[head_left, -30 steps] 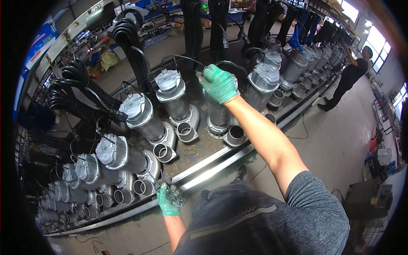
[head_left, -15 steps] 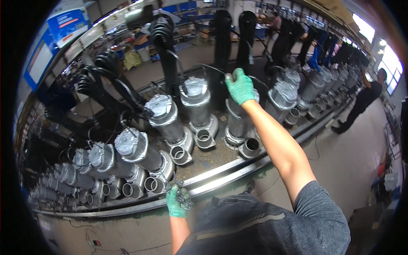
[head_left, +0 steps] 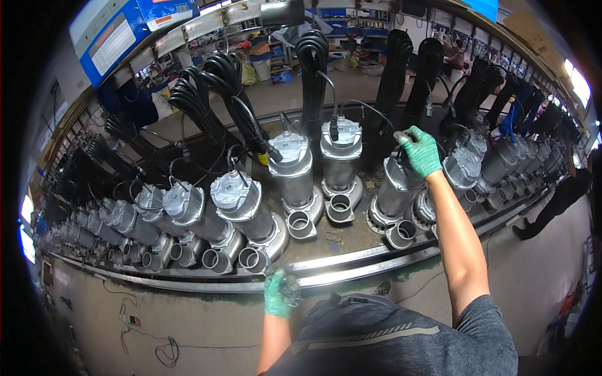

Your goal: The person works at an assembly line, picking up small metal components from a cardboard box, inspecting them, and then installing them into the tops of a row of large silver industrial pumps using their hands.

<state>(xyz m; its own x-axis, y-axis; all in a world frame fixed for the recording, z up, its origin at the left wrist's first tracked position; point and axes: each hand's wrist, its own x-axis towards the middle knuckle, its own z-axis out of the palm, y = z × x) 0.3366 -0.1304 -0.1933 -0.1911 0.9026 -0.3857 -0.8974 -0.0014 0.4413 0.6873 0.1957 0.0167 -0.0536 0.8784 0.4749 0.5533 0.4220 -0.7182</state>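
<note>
Both my hands wear green gloves. My right hand [head_left: 420,151] is closed over the top of a grey metal pump [head_left: 397,194], its thumb and fingertips together near a thin black cable [head_left: 373,109]. Whatever sits in those fingertips is too small to make out. Low at the rail, my left hand [head_left: 276,296] is closed round a clump of small dark wire-like pieces [head_left: 290,289]. Just beyond it lies the round outlet of another pump [head_left: 241,200]. To the left of my right hand, two more pumps [head_left: 340,153] stand upright with lids on.
Pumps stand in a long curved row along a bench edged by metal rails [head_left: 357,260]. Coiled black cables [head_left: 311,69] hang behind them. A blue and white box [head_left: 122,37] is at upper left. Another person [head_left: 558,197] stands far right. A loose cable [head_left: 168,351] lies on the floor.
The view has swung, so the pumps appear farther right. My right hand stays over the same pump top, its fingers slightly shifted. My left hand still grips the dark clump by the rail.
</note>
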